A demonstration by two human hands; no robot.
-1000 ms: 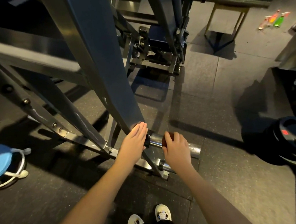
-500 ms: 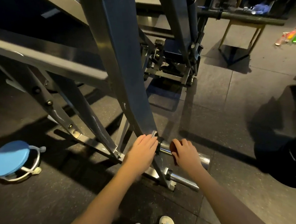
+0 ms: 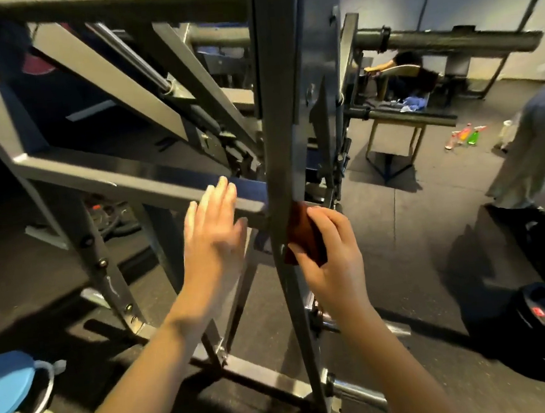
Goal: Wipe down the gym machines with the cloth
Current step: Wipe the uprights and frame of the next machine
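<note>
— While rubbing the machine's upright post, at which step?
— Mid-wipe, about halfway up. Reddish-brown cloth pressed against the post's right face, clenched in the right grip, thumb low, fingers curled over the top.
— And the left grip?
— Released, fingers straight, blurred, just in front of the cross beam; cannot tell whether touching.
— Next?
— Probably carry the stroke along the post with firm pressure, then do the beam.
</note>
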